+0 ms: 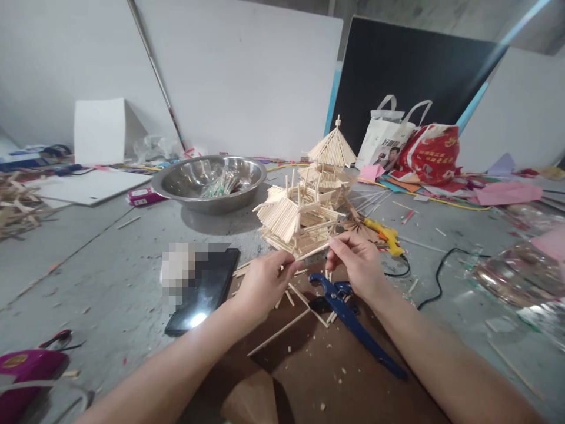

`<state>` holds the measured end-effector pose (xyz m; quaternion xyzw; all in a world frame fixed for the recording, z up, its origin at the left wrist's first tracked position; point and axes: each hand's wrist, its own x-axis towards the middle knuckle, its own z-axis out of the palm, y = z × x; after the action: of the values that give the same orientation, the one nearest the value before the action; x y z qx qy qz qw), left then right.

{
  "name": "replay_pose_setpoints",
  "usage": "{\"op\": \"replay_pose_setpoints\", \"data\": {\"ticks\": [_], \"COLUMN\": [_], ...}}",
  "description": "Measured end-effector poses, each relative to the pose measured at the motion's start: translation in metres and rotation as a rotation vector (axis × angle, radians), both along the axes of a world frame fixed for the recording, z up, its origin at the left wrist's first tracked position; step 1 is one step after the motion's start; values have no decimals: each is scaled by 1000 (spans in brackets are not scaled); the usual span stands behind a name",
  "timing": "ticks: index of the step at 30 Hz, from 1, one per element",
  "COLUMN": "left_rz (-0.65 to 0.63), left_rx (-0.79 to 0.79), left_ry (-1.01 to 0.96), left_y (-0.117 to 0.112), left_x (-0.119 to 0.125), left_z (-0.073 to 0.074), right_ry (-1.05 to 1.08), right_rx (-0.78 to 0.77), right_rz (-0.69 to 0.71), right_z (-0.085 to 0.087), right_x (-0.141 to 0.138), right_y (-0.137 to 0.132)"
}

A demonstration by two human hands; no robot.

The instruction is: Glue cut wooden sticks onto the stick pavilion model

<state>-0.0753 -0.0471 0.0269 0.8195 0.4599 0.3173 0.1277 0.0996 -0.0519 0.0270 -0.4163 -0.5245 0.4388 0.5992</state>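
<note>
A short wooden stick (pixel 312 252) spans the gap between my two hands. My left hand (pixel 267 282) pinches its left end, and my right hand (pixel 356 262) closes its fingertips on the other end. Just behind the stick stands a partly roofed pavilion model (pixel 282 218) made of pale sticks; whether the stick touches it I cannot tell. A taller stick pagoda (pixel 334 150) with a pointed roof rises at the back. Below my hands, a blue-handled cutter (pixel 353 327) lies on a brown board (pixel 304 371) among loose sticks (pixel 282 331).
To the left lie a dark phone (pixel 209 285) and a steel basin (pixel 207 200) with plastic-wrapped items inside. A yellow glue gun (pixel 386 235) and its black cord sit to the right. Bags (pixel 430 156), coloured paper (pixel 507 193) and clear plastic (pixel 521 274) lie further right.
</note>
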Motion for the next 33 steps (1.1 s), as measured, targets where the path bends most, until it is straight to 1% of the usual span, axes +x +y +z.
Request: {"op": "replay_pose_setpoints", "data": {"ticks": [3, 6, 9, 12, 15, 19, 21, 24, 26, 27, 30, 31, 33], "left_rz": [-60, -179, -274, -352, -445, -545, -569, -569, -539, -509, -400, -370, -326], "left_rx": [123, 219, 270, 284, 264, 179, 126, 21, -65, -98, -149, -152, -148], "left_ry": [71, 130, 154, 173, 168, 142, 125, 81, 37, 14, -44, -61, -81], "left_y": [0, -3, -7, -12, -17, -23, -26, -29, -29, -28, -23, -21, -17], "left_x": [-2, -4, -3, -1, 1, 2, 3, 3, 2, 1, -1, -1, -3], "left_z": [-3, -1, 5, 11, 17, 25, 30, 35, 35, 34, 30, 29, 26], "right_ry": [-62, -47, 26, 89, 107, 108, 127, 125, 41, -34, -328, -421, -582], "right_rx": [-57, -144, -245, -333, -409, -494, -542, -587, -547, -491, -200, -111, 7], "right_rz": [60, 135, 210, 287, 368, 480, 531, 587, 572, 533, 382, 381, 454], "right_z": [3, 4, 2, -1, -4, -5, -6, -7, -6, -4, 4, 8, 13], "right_x": [3, 6, 7, 8, 8, 7, 5, 1, 0, 0, 1, 2, 3], "right_y": [0, 3, 6, 9, 11, 10, 9, 7, 5, 4, -1, -3, -7]}}
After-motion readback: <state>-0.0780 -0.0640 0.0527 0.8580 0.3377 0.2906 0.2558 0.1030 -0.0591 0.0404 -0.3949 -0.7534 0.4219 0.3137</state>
